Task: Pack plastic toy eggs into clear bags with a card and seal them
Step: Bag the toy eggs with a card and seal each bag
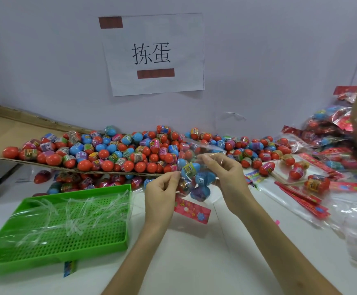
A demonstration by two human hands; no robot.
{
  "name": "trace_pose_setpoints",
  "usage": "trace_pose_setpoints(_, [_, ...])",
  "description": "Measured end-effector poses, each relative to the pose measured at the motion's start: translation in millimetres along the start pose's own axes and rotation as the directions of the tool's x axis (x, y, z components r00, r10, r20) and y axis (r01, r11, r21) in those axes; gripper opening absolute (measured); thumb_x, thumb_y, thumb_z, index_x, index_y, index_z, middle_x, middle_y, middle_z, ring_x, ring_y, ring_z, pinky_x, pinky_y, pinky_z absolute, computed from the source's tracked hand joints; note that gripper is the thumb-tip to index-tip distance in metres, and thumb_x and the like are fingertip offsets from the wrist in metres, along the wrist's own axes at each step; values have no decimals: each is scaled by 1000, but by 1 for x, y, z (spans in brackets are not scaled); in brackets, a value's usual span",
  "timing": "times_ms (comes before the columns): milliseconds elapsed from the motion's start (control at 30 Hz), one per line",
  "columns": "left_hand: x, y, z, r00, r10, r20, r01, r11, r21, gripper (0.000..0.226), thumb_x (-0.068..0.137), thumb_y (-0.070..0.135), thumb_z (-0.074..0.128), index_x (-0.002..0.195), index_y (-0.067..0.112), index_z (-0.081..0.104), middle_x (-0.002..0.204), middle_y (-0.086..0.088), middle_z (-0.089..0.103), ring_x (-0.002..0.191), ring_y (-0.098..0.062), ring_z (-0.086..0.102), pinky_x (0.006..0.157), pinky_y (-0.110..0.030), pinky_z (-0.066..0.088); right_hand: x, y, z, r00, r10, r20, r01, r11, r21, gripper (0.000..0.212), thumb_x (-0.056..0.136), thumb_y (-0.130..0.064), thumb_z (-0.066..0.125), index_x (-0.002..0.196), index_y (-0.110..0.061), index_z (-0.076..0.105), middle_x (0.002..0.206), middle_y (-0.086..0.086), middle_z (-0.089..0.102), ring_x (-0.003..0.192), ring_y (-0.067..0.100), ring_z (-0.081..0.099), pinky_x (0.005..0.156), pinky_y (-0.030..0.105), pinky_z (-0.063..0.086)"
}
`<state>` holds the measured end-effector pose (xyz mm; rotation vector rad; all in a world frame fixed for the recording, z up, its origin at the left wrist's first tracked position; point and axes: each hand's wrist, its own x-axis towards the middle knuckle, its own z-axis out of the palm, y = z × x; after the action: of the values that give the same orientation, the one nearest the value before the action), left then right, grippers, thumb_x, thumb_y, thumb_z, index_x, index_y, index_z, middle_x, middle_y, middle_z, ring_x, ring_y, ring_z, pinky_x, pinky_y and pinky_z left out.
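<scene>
Head view: green tray (45,262) at left edge of bench (173,262), egg pile (113,154) behind; left hand (160,190) and right hand (226,173) pinch egg-filled bag (194,182).

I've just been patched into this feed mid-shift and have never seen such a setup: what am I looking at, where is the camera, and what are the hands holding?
There is no machine here: a person works with two bare hands. The single picture comes from a wide-angle camera worn on the person's head, looking forward and down. The left hand and right hand each pinch the upper edge of a clear bag that holds several toy eggs; a red card shows at its lower end. Behind, loose eggs are heaped on a cardboard sheet and the white table. A green tray at the left holds thin clear plastic strips. At the right lie spare cards and filled bags. A paper sign hangs on the wall.
</scene>
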<state>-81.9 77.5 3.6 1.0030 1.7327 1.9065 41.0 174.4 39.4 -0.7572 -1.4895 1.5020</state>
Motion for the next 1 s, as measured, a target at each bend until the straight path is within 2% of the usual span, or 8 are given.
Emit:
trace_pose_setpoints(133, [-3, 0, 2, 994, 104, -37, -101, 992, 70, 27, 104, 27, 60, 85, 37, 76, 80, 0, 76, 78, -23, 70, 75, -47, 59, 3, 3, -3, 993, -58, -106, 53, 997, -49, 14, 97, -24, 65, 94, -18, 78, 87, -7, 78, 87, 11, 75, 62, 22, 59])
trace_pose_setpoints(267, [-5, 2, 4, 996, 74, -54, -74, 997, 17, 26, 103, 32, 61, 84, 39, 77, 82, 9, 78, 82, -13, 73, 79, -39, 62, 3, -1, -5, 991, -77, -105, 73, 997, -37, 16, 98, -23, 65, 90, -20, 78, 87, -8, 78, 85, 11, 75, 61, 22, 59])
trace_pose_setpoints(400, [-4, 3, 3, 998, 40, -38, -41, 998, -38, 22, 102, 34, 61, 90, 34, 79, 82, 6, 78, 78, -20, 74, 75, -46, 62, 3, -2, -6, 992, -85, -91, 82, 996, -41, 20, 98, -26, 62, 92, -16, 78, 89, -8, 78, 83, 11, 75, 58, 21, 57])
trace_pose_setpoints(500, [-5, 1, 2, 990, 124, -63, -122, 992, 22, 24, 103, 34, 59, 86, 32, 77, 75, 8, 76, 69, -13, 71, 64, -31, 59, 2, -3, -6, 989, -108, -96, 105, 994, -40, 22, 99, -27, 61, 89, -17, 77, 87, -8, 78, 83, 11, 75, 57, 21, 57])
trace_pose_setpoints(667, [-4, 2, -2, 983, 181, -11, -181, 983, 10, 36, 103, 38, 57, 75, 19, 66, 53, -11, 50, 48, -20, 48, 44, -32, 44, 5, -9, -16, 979, -114, -167, 124, 991, 47, 20, 98, -26, 62, 85, -23, 77, 86, -11, 78, 83, 7, 74, 58, 19, 56])
trace_pose_setpoints(767, [-3, 0, -1, 988, 135, 74, -132, 991, -34, 32, 102, 35, 63, 79, 12, 67, 67, -18, 58, 61, -29, 54, 58, -34, 49, 6, -8, -18, 979, -89, -185, 104, 992, 76, 18, 97, -27, 63, 89, -19, 77, 86, -9, 77, 84, 7, 74, 60, 19, 57])
trace_pose_setpoints(900, [-1, -3, 0, 994, -6, 107, 17, 994, -106, 14, 98, 19, 69, 86, 15, 75, 84, -17, 72, 86, -44, 65, 81, -52, 55, 7, -8, -18, 976, -103, -193, 116, 992, 56, 19, 99, -25, 62, 87, -20, 76, 84, -9, 77, 84, 7, 74, 61, 19, 57])
trace_pose_setpoints(1000, [0, -2, 2, 991, -95, 93, 112, 973, -204, 23, 100, 16, 65, 80, 24, 75, 80, -6, 72, 76, -24, 65, 79, -43, 52, 5, -10, -15, 971, -153, -186, 159, 987, 19, 20, 98, -26, 62, 86, -21, 76, 82, -12, 77, 82, 5, 74, 61, 17, 56])
